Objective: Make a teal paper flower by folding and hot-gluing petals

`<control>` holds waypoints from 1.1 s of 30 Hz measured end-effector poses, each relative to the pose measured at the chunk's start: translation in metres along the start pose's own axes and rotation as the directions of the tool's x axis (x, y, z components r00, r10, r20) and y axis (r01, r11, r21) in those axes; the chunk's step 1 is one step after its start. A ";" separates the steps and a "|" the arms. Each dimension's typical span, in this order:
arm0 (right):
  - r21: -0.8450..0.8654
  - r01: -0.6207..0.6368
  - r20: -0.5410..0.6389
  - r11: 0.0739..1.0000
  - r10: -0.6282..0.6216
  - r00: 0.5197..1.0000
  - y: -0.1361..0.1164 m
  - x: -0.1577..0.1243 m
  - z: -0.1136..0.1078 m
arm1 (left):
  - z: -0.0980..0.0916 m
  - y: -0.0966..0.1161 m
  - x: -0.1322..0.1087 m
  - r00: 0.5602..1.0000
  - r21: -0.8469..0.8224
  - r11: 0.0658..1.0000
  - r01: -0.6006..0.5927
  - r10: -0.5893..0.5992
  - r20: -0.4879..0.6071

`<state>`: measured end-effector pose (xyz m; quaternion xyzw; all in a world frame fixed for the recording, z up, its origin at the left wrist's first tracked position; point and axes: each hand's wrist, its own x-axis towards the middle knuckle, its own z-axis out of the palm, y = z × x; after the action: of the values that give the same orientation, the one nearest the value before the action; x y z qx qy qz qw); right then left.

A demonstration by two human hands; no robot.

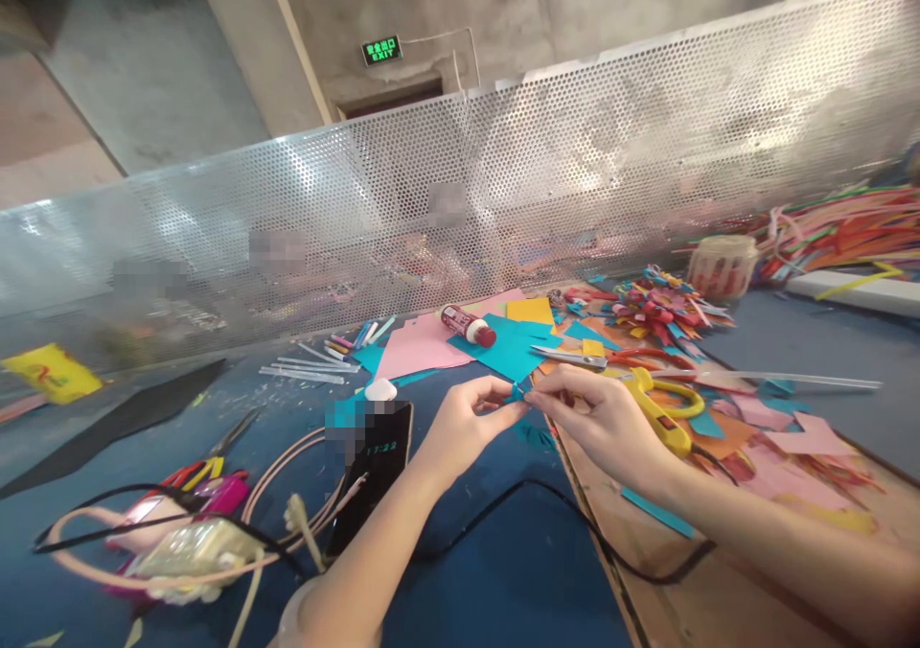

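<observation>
My left hand (467, 429) and my right hand (604, 423) meet above the blue tabletop, fingers pinched together. Between their fingertips is a small blue paper strip (517, 392), partly hidden by the fingers. Just beyond it lie blue paper sheets (507, 349) on pink paper (421, 343), with a red-capped bottle (467, 326) resting on its side across them. Scissors (571, 356) with red handles lie behind my right hand. To the right of that hand is a yellow glue gun (665, 423) with a clear stick, its body partly covered by the hand.
A phone (378, 471), coiled cables and a cluttered pile with scissors (216, 461) lie at left. Colourful paper curls (661, 308) and a plastic jar (723, 266) stand at right. Paper scraps cover the wooden board. A perforated metal panel (561, 178) closes off the back.
</observation>
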<state>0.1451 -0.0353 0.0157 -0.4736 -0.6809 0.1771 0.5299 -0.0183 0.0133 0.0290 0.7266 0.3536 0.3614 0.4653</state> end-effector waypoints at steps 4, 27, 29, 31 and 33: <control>-0.011 -0.045 0.012 0.999 0.045 0.999 0.002 0.002 0.002 | -0.002 0.000 0.001 0.999 -0.043 0.999 -0.003 0.001 -0.040; -0.356 0.150 0.169 0.922 -0.094 0.981 0.000 0.009 -0.010 | -0.007 -0.009 0.005 0.996 0.131 0.988 -0.077 0.083 -0.042; -0.626 0.111 0.140 0.772 -0.029 0.990 0.005 0.010 -0.026 | -0.007 -0.010 0.006 0.994 0.101 0.993 -0.059 0.068 -0.083; -0.849 0.079 0.133 0.523 0.067 0.989 0.014 0.007 -0.044 | -0.007 -0.011 0.007 0.992 0.063 0.997 -0.034 0.041 -0.122; -0.942 0.007 0.090 0.337 0.232 0.968 0.025 0.001 -0.059 | -0.007 -0.012 0.007 0.988 0.035 0.999 -0.014 0.019 -0.154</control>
<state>0.2088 -0.0379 0.0201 -0.7156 -0.6759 -0.1593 0.0754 -0.0232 0.0265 0.0215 0.7069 0.3886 0.4145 0.4212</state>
